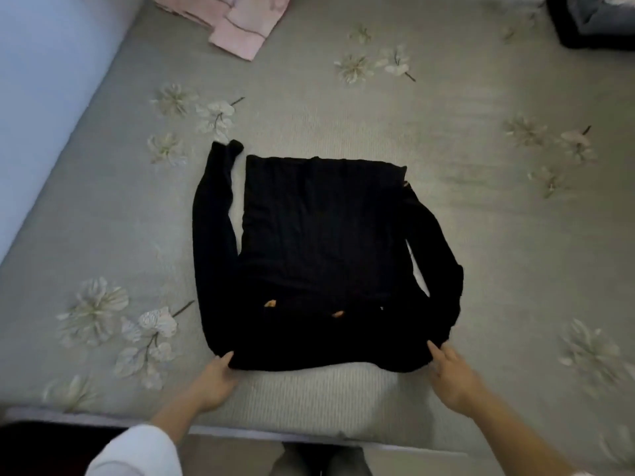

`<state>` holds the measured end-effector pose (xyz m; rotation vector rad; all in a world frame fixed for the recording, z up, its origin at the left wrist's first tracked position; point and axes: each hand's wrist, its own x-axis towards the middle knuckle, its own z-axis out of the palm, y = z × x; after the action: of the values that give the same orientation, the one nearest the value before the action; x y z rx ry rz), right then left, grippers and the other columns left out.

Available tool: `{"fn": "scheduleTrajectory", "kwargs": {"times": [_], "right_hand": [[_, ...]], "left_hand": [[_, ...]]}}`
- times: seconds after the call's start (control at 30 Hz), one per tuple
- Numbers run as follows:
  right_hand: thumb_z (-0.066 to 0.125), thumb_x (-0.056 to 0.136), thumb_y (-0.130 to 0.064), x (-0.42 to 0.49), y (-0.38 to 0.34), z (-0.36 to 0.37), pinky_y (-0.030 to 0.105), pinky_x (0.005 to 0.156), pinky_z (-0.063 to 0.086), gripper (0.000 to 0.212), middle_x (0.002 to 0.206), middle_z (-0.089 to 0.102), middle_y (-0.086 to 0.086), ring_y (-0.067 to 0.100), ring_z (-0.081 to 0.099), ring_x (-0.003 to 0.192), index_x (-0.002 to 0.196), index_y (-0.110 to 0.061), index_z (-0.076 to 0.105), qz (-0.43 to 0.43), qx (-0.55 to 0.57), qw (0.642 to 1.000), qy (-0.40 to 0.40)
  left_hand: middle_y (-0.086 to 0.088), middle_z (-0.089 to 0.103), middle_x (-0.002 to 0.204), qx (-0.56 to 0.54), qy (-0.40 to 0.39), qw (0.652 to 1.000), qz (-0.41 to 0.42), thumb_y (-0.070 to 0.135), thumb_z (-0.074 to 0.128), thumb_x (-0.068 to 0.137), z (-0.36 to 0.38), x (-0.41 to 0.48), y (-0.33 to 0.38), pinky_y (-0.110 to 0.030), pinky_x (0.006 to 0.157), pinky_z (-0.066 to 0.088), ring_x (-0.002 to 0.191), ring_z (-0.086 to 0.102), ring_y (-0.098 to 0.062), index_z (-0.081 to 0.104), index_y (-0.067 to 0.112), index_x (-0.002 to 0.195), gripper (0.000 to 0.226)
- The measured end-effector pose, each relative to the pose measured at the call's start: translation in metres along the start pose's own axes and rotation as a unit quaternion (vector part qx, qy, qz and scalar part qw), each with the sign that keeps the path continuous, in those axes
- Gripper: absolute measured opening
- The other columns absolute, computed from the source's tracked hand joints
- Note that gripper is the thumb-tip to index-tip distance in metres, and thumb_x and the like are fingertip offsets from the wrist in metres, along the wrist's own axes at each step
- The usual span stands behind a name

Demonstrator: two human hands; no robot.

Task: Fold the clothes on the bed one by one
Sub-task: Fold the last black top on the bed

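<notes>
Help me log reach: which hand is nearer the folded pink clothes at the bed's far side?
Left. The left hand holds the near-left corner of the black top, roughly in line with the pink clothes; the right hand holds the near-right corner, farther off to the side.

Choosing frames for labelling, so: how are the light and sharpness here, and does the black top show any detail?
Head view: dim, flat light; the black top is a near-featureless dark mass; the right hand is motion-blurred, the left hand slightly crisper; print on the bed smears toward the right edge.
</notes>
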<state>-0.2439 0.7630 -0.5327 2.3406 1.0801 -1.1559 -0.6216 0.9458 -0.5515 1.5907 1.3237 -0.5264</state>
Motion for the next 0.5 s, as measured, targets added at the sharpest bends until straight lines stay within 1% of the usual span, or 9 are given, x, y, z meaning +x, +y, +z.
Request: {"fn": "scheduleTrajectory", "kwargs": {"times": [0.03,0.07,0.1,0.2,0.27,0.33,0.4,0.43,0.5], "right_hand": [[0.035,0.102,-0.027,0.002,0.002,0.011,0.043,0.113,0.029,0.060,0.161,0.000,0.006,0.030,0.018,0.144,0.154,-0.022,0.006,0.007,0.003,1.000,-0.021],[0.038,0.100,-0.025,0.002,0.001,0.017,0.042,0.110,0.033,0.059,0.160,0.005,0.007,0.031,0.024,0.140,0.153,-0.021,0.013,0.017,0.015,1.000,-0.019],[0.041,0.099,-0.023,0.002,-0.004,0.019,0.039,0.108,0.036,0.056,0.157,0.013,0.009,0.030,0.029,0.137,0.151,-0.018,0.021,0.023,0.035,0.999,0.007],[0.054,0.090,-0.016,0.004,-0.033,0.012,0.039,0.102,0.038,0.052,0.141,0.036,0.013,0.031,0.040,0.127,0.140,-0.009,0.042,-0.008,0.073,0.984,0.164],[0.065,0.079,-0.010,0.009,-0.056,0.006,0.045,0.096,0.040,0.060,0.133,0.042,0.014,0.035,0.045,0.120,0.136,-0.009,0.048,-0.048,0.054,0.966,0.249],[0.064,0.078,-0.009,0.015,-0.076,0.000,0.045,0.104,0.033,0.079,0.144,0.030,0.012,0.032,0.033,0.132,0.148,-0.017,0.030,-0.073,0.058,0.965,0.243],[0.061,0.080,-0.009,0.027,-0.090,-0.002,0.045,0.113,0.023,0.092,0.154,0.012,0.007,0.026,0.015,0.142,0.153,-0.023,0.006,-0.077,0.089,0.969,0.219],[0.061,0.081,-0.011,0.034,-0.094,-0.003,0.046,0.114,0.021,0.096,0.156,0.010,0.006,0.025,0.012,0.144,0.153,-0.024,0.000,-0.065,0.120,0.969,0.206],[0.063,0.082,-0.015,0.050,-0.096,-0.010,0.047,0.112,0.023,0.098,0.151,0.027,0.005,0.026,0.023,0.140,0.153,-0.020,-0.004,-0.020,0.221,0.962,0.161]], "left_hand": [[-0.010,0.037,0.147,0.035,-0.003,0.999,-0.042,0.017,0.044,0.098,0.008,0.002,-0.002,-0.029,0.103,0.036,0.129,0.045,-0.027,0.018,0.014,0.150,0.058],[-0.013,0.040,0.143,0.070,0.026,0.994,-0.075,0.019,0.045,0.097,0.015,0.003,0.001,-0.031,0.100,0.039,0.125,0.047,-0.028,0.023,0.013,0.149,0.057],[-0.014,0.041,0.137,0.085,0.090,0.989,-0.085,0.021,0.047,0.095,0.020,0.003,0.007,-0.033,0.099,0.040,0.122,0.045,-0.028,0.031,0.013,0.147,0.054],[-0.013,0.041,0.129,0.070,0.253,0.965,-0.007,0.016,0.059,0.086,0.031,0.009,0.038,-0.038,0.098,0.038,0.119,0.037,-0.030,0.047,0.010,0.133,0.049],[-0.012,0.036,0.138,0.081,0.295,0.951,0.054,0.013,0.064,0.079,0.038,0.017,0.060,-0.043,0.099,0.038,0.125,0.033,-0.031,0.041,0.014,0.139,0.064],[-0.010,0.017,0.153,0.097,0.283,0.951,0.079,0.014,0.065,0.077,0.045,0.027,0.077,-0.048,0.107,0.031,0.139,0.017,-0.031,0.022,0.023,0.150,0.085],[-0.009,-0.007,0.158,0.095,0.246,0.963,0.050,0.020,0.064,0.081,0.049,0.043,0.090,-0.050,0.113,0.019,0.145,-0.005,-0.031,0.003,0.032,0.152,0.094],[-0.009,-0.013,0.158,0.081,0.231,0.969,0.023,0.025,0.063,0.083,0.049,0.052,0.093,-0.051,0.114,0.014,0.145,-0.012,-0.030,0.001,0.035,0.151,0.093],[-0.010,-0.011,0.159,0.050,0.214,0.975,-0.028,0.033,0.062,0.085,0.044,0.065,0.101,-0.052,0.114,0.008,0.145,-0.014,-0.030,0.016,0.038,0.149,0.079]]}}
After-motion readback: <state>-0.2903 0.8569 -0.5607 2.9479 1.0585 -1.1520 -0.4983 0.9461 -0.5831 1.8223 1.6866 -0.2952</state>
